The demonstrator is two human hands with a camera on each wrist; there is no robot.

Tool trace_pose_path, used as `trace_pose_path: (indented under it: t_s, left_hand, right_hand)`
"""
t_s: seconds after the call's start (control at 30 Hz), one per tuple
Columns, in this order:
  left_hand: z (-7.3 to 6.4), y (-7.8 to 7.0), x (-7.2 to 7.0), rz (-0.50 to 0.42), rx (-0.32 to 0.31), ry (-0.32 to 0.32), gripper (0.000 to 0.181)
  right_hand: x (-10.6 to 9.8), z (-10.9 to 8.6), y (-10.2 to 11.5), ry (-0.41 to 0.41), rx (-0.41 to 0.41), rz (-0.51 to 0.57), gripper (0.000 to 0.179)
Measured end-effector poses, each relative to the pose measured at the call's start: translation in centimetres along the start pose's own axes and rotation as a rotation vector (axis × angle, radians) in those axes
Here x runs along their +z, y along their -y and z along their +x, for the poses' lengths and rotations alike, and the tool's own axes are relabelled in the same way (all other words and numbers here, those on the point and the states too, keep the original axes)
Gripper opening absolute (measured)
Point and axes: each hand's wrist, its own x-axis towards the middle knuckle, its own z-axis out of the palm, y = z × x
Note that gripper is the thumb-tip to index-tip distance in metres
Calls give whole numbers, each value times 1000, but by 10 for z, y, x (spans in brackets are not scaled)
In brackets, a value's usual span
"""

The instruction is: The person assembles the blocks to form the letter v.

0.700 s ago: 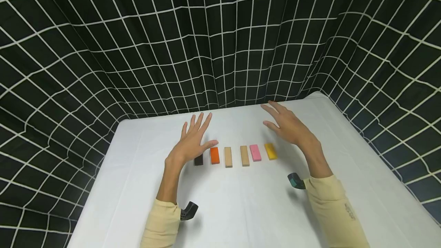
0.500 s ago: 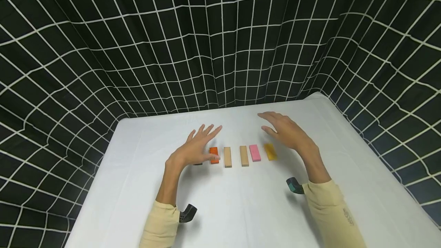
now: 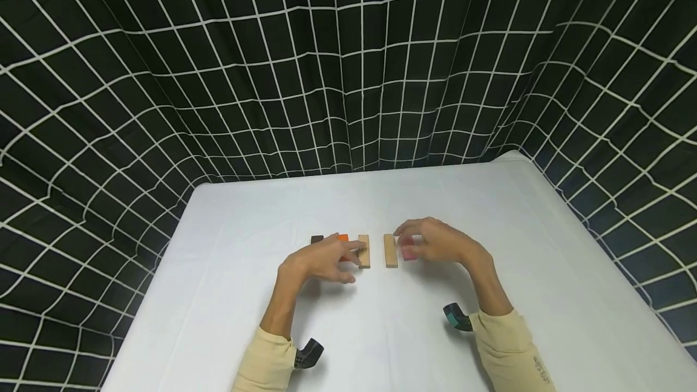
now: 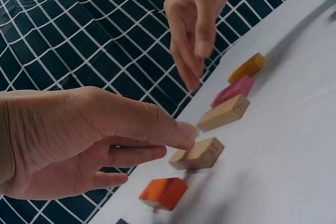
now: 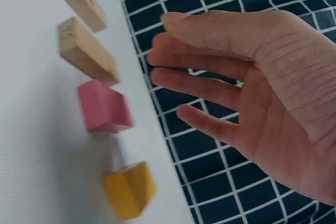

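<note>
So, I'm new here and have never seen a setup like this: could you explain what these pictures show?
There is no robot here, just a person's left hand and right hand. The wide picture comes from a camera on the person's head, looking forward and down. The two tilted close-ups come from cameras on the wrists, one for each hand.

On the white surface lies a row of six blocks. From the person's left: a black block, an orange block, two wooden blocks, a pink block and a yellow block, which the right hand hides in the head view.

Both hands are over the row, and neither appears to hold anything.
</note>
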Motion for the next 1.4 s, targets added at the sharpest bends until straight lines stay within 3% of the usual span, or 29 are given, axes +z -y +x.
trace_pose_path:
  t_s: [0.17, 0.47, 0.77, 0.97, 1.2, 1.4]
  left_hand:
    - [5, -4, 7, 42, 6, 35, 38]
    - [11, -11, 5, 66, -70, 105, 50]
    - [17, -17, 2, 70, -140, 190, 54]
    - [19, -19, 0, 39, -153, 214, 60]
    - [19, -19, 1, 75, -141, 227, 61]
    - [22, -22, 3, 73, -173, 233, 61]
  right_hand:
    - [13, 4, 0, 82, -57, 20, 15]
    - [18, 3, -1, 151, -80, -45, 28]
    - [17, 3, 7, 203, -30, 26, 37]
    - [13, 4, 22, 226, 32, -38, 50]
    - [12, 2, 25, 240, 38, -101, 53]
    - [16, 4, 21, 222, -42, -167, 52]
